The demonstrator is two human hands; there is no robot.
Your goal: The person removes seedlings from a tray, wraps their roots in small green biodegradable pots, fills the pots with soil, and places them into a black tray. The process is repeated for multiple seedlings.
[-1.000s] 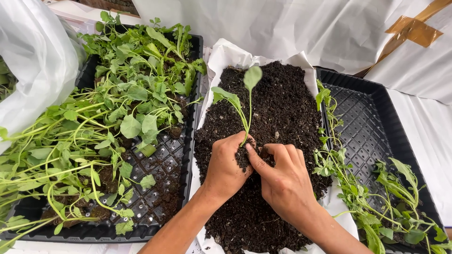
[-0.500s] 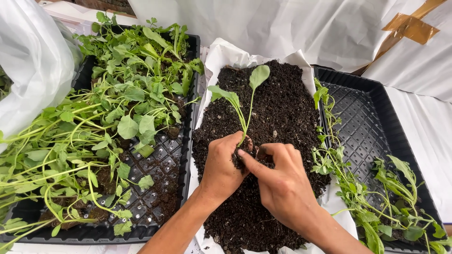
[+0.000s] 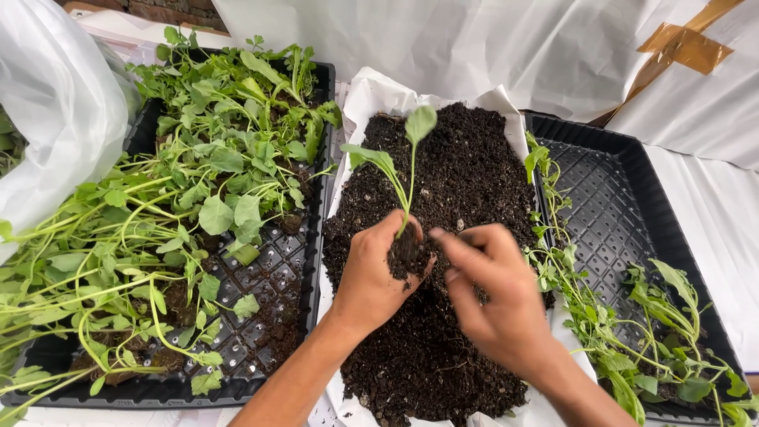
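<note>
The left hand [image 3: 371, 273] is curled shut with the thumb up and its forearm running in from the lower left, while the right hand [image 3: 494, 296], blurred, has fingers [image 3: 458, 241] bent toward the left one, palm down, wrist angling off to the lower right.

right hand [image 3: 494, 296] blurring at the fingers, seedling [image 3: 405, 170] roots hiding inside the soil clump in the left hand [image 3: 371, 277], both forearms running off the bottom edge, white bag [image 3: 47, 111] being cut by the left edge, right tray [image 3: 632, 205] corner leaving frame
</note>
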